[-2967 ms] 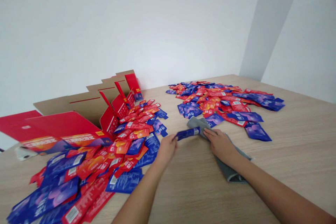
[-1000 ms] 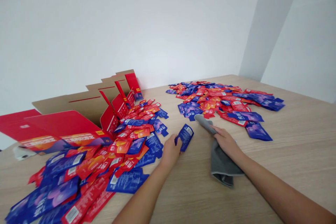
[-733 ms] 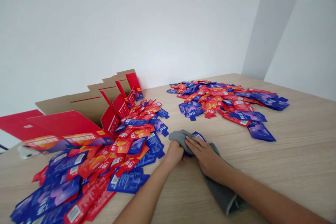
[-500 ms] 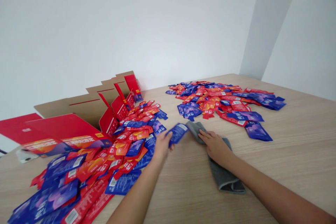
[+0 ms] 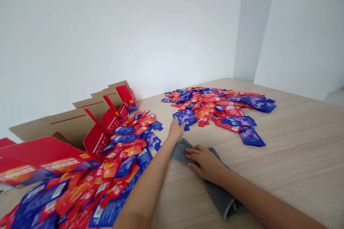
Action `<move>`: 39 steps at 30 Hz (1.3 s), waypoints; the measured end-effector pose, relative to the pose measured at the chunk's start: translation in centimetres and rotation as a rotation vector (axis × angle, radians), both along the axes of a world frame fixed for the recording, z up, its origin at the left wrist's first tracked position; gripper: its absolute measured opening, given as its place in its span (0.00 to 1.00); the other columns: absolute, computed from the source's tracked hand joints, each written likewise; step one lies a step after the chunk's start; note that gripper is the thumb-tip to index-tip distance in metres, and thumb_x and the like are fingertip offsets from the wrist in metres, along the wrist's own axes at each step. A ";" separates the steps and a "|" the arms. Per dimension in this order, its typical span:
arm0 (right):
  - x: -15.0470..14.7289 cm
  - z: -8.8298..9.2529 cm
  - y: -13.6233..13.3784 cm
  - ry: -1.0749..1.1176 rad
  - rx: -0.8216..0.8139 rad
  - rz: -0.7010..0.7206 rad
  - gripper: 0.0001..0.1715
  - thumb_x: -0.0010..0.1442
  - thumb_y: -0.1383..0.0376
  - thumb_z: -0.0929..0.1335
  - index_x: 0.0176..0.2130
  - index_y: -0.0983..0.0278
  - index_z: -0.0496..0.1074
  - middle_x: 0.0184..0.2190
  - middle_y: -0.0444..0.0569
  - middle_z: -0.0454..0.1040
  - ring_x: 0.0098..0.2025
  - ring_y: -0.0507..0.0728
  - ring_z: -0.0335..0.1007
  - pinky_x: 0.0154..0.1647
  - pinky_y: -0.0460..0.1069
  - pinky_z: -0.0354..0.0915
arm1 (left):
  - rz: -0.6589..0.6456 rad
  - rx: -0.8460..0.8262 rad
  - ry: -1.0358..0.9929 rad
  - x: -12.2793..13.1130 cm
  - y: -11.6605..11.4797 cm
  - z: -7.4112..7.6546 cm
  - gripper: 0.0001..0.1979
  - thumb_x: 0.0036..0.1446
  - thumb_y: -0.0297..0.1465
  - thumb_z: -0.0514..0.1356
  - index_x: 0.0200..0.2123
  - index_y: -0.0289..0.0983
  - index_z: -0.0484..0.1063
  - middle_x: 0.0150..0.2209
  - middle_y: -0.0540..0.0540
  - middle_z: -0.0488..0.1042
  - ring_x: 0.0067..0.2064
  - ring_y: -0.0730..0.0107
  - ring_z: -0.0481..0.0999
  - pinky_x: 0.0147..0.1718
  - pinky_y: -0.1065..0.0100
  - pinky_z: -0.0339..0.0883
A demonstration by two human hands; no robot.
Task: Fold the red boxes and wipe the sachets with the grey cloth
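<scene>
My left hand (image 5: 176, 130) reaches out to the near left edge of the far pile of red and blue packets (image 5: 206, 102). Its fingertips touch or lie close to the blue packets (image 5: 186, 117) there; whether they grip one is hidden. Resting flat with fingers spread, my right hand (image 5: 202, 161) presses on a folded grey cloth (image 5: 219, 195) on the table. A second heap of red and blue packets (image 5: 107, 171) covers the left side.
Open red cardboard boxes (image 5: 48, 157) with brown flaps stand in a row at the left, behind the near heap. A white wall (image 5: 161, 35) rises behind the wooden table (image 5: 290, 143).
My left hand has moved forward to the far pile, and the blue packet it held is no longer seen in it. The view has shifted; my right hand stays on the cloth, fingers more spread.
</scene>
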State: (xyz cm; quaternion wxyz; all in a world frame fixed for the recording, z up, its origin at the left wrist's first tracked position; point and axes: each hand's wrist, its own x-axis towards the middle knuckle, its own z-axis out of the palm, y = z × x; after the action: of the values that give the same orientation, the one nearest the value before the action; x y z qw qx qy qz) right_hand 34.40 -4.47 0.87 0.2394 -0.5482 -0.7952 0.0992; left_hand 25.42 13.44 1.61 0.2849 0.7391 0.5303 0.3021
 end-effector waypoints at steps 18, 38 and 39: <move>2.2 0.4 0.4 0.860 0.203 -0.353 0.15 0.58 0.64 0.61 0.42 0.62 0.71 0.39 0.50 0.75 0.43 0.59 0.70 0.46 0.54 0.65 | -0.326 0.201 0.346 -10.5 -8.6 -1.6 0.29 0.48 0.16 0.49 0.55 0.35 0.64 0.57 0.42 0.66 0.58 0.66 0.63 0.59 0.62 0.54; 2.6 -2.0 1.7 -0.097 0.127 -0.300 0.30 0.49 0.80 0.58 0.47 0.66 0.73 0.47 0.55 0.73 0.45 0.62 0.64 0.50 0.55 0.61 | -0.348 0.202 0.160 -10.4 -12.4 -1.2 0.10 0.60 0.29 0.50 0.36 0.38 0.72 0.38 0.43 0.76 0.42 0.64 0.75 0.46 0.64 0.66; 3.3 -2.2 1.9 -0.055 0.131 -0.333 0.29 0.49 0.80 0.58 0.45 0.66 0.74 0.45 0.54 0.74 0.45 0.62 0.64 0.49 0.55 0.62 | -0.279 0.113 0.047 -10.5 -12.4 -1.3 0.11 0.60 0.32 0.50 0.32 0.38 0.71 0.33 0.44 0.76 0.38 0.63 0.76 0.42 0.64 0.69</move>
State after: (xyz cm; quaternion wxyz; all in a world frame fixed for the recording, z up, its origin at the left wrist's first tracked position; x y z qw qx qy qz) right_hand 37.71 -2.59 -1.33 0.2657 -0.6579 -0.7046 -0.0087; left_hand 14.96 1.03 0.33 0.2697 0.8274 0.4111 0.2713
